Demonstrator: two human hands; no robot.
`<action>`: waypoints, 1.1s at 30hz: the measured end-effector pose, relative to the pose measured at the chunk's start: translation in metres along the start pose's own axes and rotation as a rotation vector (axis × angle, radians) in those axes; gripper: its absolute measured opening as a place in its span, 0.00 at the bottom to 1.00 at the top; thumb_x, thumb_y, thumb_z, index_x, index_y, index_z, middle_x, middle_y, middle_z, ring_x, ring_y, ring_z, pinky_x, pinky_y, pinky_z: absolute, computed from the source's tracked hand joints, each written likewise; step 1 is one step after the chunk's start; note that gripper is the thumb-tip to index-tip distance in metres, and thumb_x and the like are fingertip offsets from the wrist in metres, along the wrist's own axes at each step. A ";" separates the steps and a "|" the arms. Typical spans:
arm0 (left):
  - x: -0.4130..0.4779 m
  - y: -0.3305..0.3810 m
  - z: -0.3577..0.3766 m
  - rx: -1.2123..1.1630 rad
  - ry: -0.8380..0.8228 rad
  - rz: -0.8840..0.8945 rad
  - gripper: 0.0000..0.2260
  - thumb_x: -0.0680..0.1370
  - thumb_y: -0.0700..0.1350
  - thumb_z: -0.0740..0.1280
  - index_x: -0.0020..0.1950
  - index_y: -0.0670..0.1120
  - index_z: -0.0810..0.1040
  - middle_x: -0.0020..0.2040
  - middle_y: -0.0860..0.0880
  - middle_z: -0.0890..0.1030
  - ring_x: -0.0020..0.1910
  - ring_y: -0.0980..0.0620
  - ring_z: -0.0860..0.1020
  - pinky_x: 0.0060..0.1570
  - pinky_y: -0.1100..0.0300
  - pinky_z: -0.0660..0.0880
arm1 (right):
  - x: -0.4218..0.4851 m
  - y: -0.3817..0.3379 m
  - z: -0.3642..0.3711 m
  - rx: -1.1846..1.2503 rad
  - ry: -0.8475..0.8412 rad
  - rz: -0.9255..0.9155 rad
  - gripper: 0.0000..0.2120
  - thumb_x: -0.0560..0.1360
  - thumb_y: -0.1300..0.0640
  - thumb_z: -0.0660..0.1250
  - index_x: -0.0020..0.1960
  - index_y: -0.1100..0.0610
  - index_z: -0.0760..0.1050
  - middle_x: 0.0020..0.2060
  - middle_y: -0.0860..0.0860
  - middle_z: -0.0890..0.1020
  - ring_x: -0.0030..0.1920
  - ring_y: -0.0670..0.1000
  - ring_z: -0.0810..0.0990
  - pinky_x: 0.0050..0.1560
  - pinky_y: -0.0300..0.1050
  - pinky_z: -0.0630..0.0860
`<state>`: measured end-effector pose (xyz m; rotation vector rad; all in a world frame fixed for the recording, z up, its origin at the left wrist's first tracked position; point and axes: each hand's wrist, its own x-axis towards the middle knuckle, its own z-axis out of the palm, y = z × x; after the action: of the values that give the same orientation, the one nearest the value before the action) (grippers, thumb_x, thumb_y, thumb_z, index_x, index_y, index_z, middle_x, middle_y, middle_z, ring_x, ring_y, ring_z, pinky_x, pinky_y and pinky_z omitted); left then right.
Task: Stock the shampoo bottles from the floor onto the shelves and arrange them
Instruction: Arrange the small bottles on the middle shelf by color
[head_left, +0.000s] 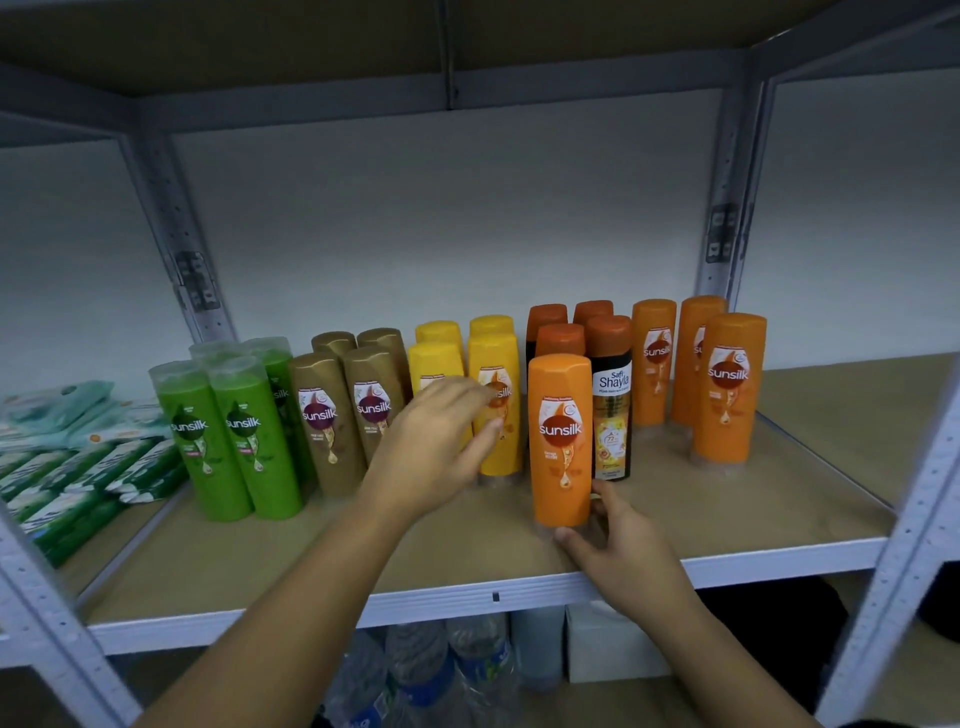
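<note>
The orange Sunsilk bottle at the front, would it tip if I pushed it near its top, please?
Probably: the orange Sunsilk bottle is tall and stands on a narrow cap, so a high push may topple it. Its smooth plastic looks rigid, perhaps slippery; the right hand holds its base.

My left hand (436, 447), motion-blurred, covers the lower labels of the front yellow bottles (496, 364). The orange bottle (561, 441) hides some fingers of my right hand (628, 561). Rear bottles (548, 317) show mostly caps. The left edge cuts the packets (67, 467); the water bottles (431, 670) below are blurred.
</note>
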<state>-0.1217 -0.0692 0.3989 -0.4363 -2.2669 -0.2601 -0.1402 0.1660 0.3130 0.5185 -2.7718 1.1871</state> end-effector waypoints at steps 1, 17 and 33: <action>-0.014 0.006 0.007 -0.048 -0.043 -0.052 0.17 0.82 0.53 0.66 0.67 0.46 0.79 0.63 0.50 0.80 0.64 0.52 0.76 0.64 0.52 0.75 | -0.001 0.000 0.000 -0.001 0.002 0.000 0.29 0.76 0.41 0.69 0.73 0.47 0.64 0.67 0.47 0.77 0.66 0.50 0.76 0.61 0.45 0.74; -0.053 0.053 0.088 -0.673 -0.336 -0.580 0.21 0.76 0.50 0.74 0.68 0.56 0.74 0.56 0.59 0.82 0.55 0.62 0.80 0.60 0.53 0.79 | -0.015 0.030 -0.001 -0.128 0.000 -0.156 0.22 0.81 0.47 0.61 0.74 0.43 0.62 0.58 0.44 0.81 0.58 0.48 0.77 0.65 0.44 0.68; -0.027 0.108 0.119 -0.600 -0.334 -0.586 0.24 0.77 0.54 0.72 0.70 0.54 0.70 0.64 0.50 0.80 0.60 0.47 0.80 0.59 0.45 0.79 | -0.029 0.048 -0.042 -0.190 -0.017 -0.037 0.19 0.79 0.41 0.57 0.68 0.44 0.67 0.57 0.49 0.82 0.55 0.53 0.79 0.56 0.56 0.77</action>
<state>-0.1435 0.0621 0.3054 -0.0967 -2.5757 -1.2659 -0.1313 0.2347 0.3027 0.5599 -2.8364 0.9034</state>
